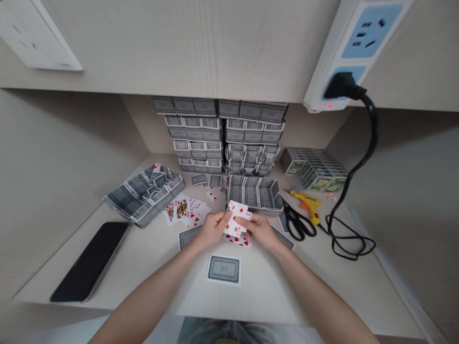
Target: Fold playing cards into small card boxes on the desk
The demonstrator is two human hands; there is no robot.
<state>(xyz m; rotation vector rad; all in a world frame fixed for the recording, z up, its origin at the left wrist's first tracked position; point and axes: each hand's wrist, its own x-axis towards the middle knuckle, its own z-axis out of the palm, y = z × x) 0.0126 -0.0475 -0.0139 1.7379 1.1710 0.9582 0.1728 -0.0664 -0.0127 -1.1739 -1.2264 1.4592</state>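
Card work, remote head view. L hand [212, 230] & R hand [263, 231] meet mid-bench [143, 282], each closed w/ thumb on top, together gripping the held cards [236, 217] (diamonds, face up), just in front of the centre tray [255, 191]. A hearts card [238, 240] shows beneath; I can't tell if it is gripped too.

Progress, as I judge it: stacked L col. [195, 129] & R col. [254, 129] of card-faced boxes look done; the held cards are mid-handling; the face-up cards [190, 210] and face-down card [224, 270] lie loose, prob. unused.

Containers: L tray [163, 203], card-walled, holds loose cards, mostly backs up, approx. one red face showing. In the centre tray I see only its own walls & floor. Clear-sided boxes [315, 167], far R: greenish contents, unidentifiable from here.
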